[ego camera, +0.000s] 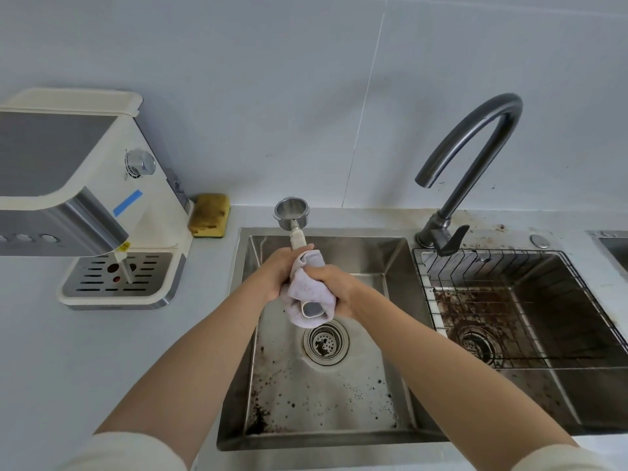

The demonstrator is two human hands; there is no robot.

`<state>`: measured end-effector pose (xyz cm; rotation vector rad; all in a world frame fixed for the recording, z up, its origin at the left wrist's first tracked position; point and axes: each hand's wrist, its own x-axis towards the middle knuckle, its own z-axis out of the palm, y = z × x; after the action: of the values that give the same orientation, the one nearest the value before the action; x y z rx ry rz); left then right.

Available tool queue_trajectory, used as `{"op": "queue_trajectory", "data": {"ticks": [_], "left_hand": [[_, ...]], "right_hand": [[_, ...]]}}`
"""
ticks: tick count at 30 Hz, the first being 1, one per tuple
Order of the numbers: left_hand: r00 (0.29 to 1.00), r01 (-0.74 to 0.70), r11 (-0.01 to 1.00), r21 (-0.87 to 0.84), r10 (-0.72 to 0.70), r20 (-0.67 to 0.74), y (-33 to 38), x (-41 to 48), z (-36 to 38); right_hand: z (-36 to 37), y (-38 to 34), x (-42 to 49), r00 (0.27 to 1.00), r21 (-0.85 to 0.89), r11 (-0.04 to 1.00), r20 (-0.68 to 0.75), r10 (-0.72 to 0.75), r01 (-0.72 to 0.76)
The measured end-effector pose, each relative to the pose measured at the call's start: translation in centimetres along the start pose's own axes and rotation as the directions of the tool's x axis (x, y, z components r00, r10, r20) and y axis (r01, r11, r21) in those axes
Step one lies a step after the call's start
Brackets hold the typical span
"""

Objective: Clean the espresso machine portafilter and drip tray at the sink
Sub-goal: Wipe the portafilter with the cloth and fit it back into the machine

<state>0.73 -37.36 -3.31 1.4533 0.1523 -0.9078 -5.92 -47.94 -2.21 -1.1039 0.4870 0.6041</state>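
The left hand (277, 271) was closed around the upper part of the portafilter (292, 214) handle, and the right hand (334, 287) was closed around a pale lilac cloth (307, 294) wrapped over the lower part of that handle. The portafilter was held above the left sink basin (323, 396), its steel basket end pointing away from the person and its open cup empty and shiny. The cream handle showed between basket and hands; its grey end cap protruded from the cloth. Dark coffee specks lay across the basin floor around the drain strainer (325, 341). The basin's rim stood well apart from both hands on all sides. The faucet (475, 158) rose to the right, clear of the portafilter. The drip tray (119, 280) sat in the espresso machine (68, 171) on the counter, left. Both forearms converged over the basin, sleeves pushed back.
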Motion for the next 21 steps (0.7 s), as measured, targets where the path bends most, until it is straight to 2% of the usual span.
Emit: {"op": "queue_trajectory", "data": {"ticks": [4, 10, 16, 21], "left_hand": [[0.999, 0.031, 0.998, -0.049, -0.031, -0.007, -0.9, 0.1, -0.5], [0.997, -0.015, 0.998, -0.056, 0.01, -0.078, -1.4, 0.4, -1.0], [0.985, -0.035, 0.997, -0.067, 0.023, -0.174, -1.7, 0.6, -1.0], [0.977, -0.057, 0.997, -0.06, 0.043, -0.21, -1.9, 0.6, -1.0]], "right_hand": [[-0.5, 0.6, -0.4, 0.999, -0.045, 0.999, 0.028, 0.023, -0.022], [-1.5, 1.6, -1.0, 0.992, -0.082, 0.996, 0.119, 0.053, -0.043], [-1.9, 2.4, -0.9, 0.997, -0.252, 0.966, 0.059, -0.039, 0.053], [-2.1, 2.8, -0.7, 0.988, -0.301, 0.943, 0.111, -0.109, 0.138]]}}
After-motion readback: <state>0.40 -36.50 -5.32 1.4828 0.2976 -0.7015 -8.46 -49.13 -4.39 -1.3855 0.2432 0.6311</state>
